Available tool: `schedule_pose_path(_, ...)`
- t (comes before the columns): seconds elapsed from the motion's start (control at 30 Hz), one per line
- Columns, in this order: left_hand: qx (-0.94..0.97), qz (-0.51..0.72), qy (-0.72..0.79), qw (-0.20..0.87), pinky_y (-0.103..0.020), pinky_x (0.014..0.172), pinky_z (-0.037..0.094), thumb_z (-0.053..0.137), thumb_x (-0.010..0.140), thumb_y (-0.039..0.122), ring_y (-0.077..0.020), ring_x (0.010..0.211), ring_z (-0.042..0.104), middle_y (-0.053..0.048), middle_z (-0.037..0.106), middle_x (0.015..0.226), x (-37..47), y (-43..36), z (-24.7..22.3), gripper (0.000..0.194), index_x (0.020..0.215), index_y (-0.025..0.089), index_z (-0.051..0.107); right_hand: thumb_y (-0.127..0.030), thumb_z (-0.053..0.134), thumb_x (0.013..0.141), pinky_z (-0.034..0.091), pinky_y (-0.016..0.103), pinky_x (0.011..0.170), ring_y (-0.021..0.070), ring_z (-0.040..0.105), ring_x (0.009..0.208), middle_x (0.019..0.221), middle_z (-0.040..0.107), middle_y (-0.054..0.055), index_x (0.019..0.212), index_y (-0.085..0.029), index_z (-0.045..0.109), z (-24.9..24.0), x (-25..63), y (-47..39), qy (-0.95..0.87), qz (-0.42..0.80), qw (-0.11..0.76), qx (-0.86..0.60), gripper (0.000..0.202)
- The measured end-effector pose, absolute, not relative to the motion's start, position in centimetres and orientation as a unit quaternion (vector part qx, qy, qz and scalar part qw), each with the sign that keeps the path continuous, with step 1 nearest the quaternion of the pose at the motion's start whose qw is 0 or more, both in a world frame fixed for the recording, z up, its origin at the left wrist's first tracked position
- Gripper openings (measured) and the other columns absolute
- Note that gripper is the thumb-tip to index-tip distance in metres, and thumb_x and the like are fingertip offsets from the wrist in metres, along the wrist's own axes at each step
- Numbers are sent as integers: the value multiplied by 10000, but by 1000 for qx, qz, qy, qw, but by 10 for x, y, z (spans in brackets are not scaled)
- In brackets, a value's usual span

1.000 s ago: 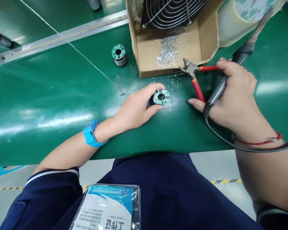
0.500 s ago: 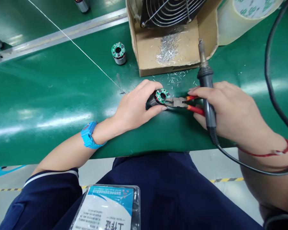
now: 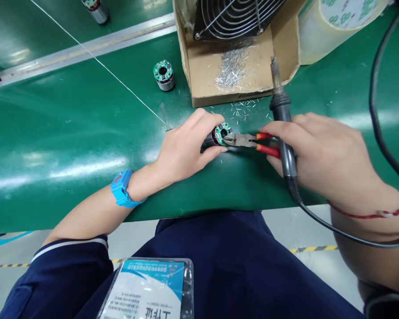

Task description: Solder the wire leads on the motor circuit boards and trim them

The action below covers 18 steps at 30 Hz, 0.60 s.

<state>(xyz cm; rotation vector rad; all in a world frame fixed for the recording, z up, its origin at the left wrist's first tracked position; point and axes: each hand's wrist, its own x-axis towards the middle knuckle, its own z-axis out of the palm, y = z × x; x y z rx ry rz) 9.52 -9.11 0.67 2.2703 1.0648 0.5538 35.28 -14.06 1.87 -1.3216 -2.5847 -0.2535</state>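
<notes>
My left hand (image 3: pixel 188 148) is closed around a small motor stator (image 3: pixel 210 141), tilted so its ring-shaped green circuit board (image 3: pixel 219 131) faces right. In my right hand (image 3: pixel 326 155) are red-handled cutting pliers (image 3: pixel 244 140), their jaws at the lower edge of that board. A soldering iron (image 3: pixel 283 128) is held in the same hand, lying across its fingers with the metal tip pointing away from me. Another stator with a green board (image 3: pixel 164 75) stands upright on the green bench, beyond my left hand.
A cardboard box (image 3: pixel 232 98) holds a black fan (image 3: pixel 236 17) and a heap of clipped wire ends (image 3: pixel 232 68). More clippings (image 3: pixel 244 107) lie before it. A tape roll (image 3: pixel 335 33) stands right. Solder wire (image 3: pixel 99 61) stretches across the left; a cable (image 3: pixel 377 102) hangs right.
The plier jaws have moved slightly left, further over the board's lower edge. A clipping now lies below the stator. On the far strip, stators have shifted left.
</notes>
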Motion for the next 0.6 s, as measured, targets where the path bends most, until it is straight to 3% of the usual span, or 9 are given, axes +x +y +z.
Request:
schedule_pose_path(0.17, 847, 268, 383, 254, -314, 855, 545, 691, 886, 305, -212, 1070, 651, -52, 671, 1130, 91, -85, 8, 331, 1188, 202, 603, -342, 511, 939, 369, 293, 587, 177, 550, 706, 752, 612, 28, 1078, -185, 629, 14, 343, -139, -832, -119, 131, -525, 240)
schedule_pose_path(0.37, 776, 373, 467, 204, -349, 875, 572, 684, 878, 540, -214, 1008, 685, -38, 673, 1021, 58, -32, 14, 379, 1098, 234, 639, -478, 549, 888, 375, 345, 668, 268, 586, 840, 954, 673, 117, 1217, -166, 596, 1, 335, -118, -693, -108, 87, -707, 456)
schedule_pose_path(0.47, 724, 426, 504, 200, -314, 850, 569, 650, 918, 471, -168, 920, 697, -15, 679, 958, 38, 21, 4, 293, 1067, 220, 634, -540, 532, 884, 420, 381, 755, 297, 595, 927, 1025, 668, 143, 1238, -155, 589, -4, 334, -111, -684, -60, 101, -720, 526)
schedule_pose_path(0.6, 695, 395, 578, 163, -279, 890, 543, 662, 894, 258, -163, 951, 688, -57, 716, 1019, 29, 88, -5, 215, 1080, 150, 650, -591, 540, 859, 456, 448, 885, 340, 605, 1060, 1075, 674, 166, 1228, -151, 623, -10, 341, -107, -681, -36, 209, -701, 580)
